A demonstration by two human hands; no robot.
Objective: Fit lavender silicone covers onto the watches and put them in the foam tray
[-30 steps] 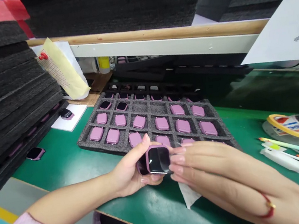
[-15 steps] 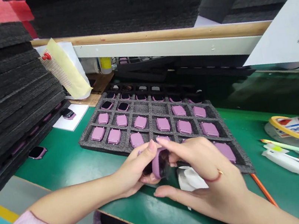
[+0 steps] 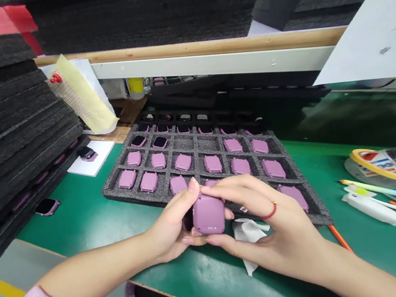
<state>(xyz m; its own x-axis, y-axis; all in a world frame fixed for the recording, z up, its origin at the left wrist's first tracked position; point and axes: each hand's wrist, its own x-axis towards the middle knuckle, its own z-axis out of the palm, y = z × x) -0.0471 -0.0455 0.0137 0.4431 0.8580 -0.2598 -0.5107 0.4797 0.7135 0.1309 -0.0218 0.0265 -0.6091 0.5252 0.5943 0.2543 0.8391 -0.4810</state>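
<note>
While I follow from afar, the left hand [image 3: 167,230] and right hand [image 3: 283,232] both grip a smooth, rounded-square purple watch case [image 3: 209,214] above the bench [image 3: 188,279], near its front edge, before the coarse foam tray [image 3: 134,196]. I judge this step a two-handed hold, back showing; the next move calls for light fingertip pressure near the crumpled tissue [image 3: 248,233].

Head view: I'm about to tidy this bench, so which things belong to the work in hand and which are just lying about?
Likely in the job:
- held purple watch
- foam tray, with its watches
- white tissue, perhaps

Likely just lying about:
- white pen
- orange stick
- clear container
</note>
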